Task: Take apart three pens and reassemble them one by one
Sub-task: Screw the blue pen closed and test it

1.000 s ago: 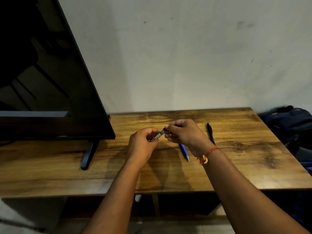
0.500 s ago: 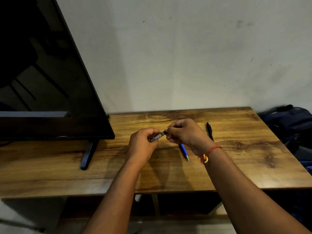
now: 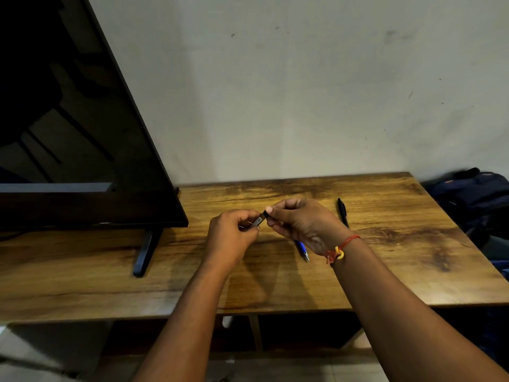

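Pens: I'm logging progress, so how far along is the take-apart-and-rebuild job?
Nothing looks finished. In hand: the left hand and right hand hold one pen between them. Left: the blue pen and black pen lie whole on the table.

Table (image 3: 385,271) wood-grain, smooth sheen; screen (image 3: 68,133) glossy black; wall (image 3: 303,92) matt, scuffed; wrist thread (image 3: 343,245) cloth.
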